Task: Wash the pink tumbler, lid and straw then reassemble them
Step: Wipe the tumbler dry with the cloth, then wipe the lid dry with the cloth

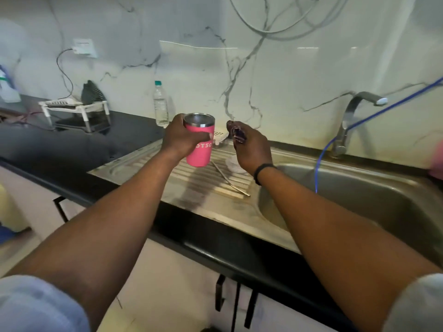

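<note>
My left hand (178, 137) grips the pink tumbler (200, 149) upright above the steel drainboard (134, 167); its steel rim is open, with no lid on. My right hand (249, 146) hovers just right of it and holds a small dark purple scrubber (237, 133) in its fingers. The clear lid (233, 164) lies on the drainboard, partly hidden behind my right hand. A metal straw (230, 182) lies slantwise across the ribs below the tumbler.
The sink basin (359, 200) lies to the right, with a steel tap (352, 116) and a blue hose (321, 159) hanging into it. A water bottle (160, 104) stands at the wall. A small white rack (76, 110) sits on the black counter (72, 149) at left.
</note>
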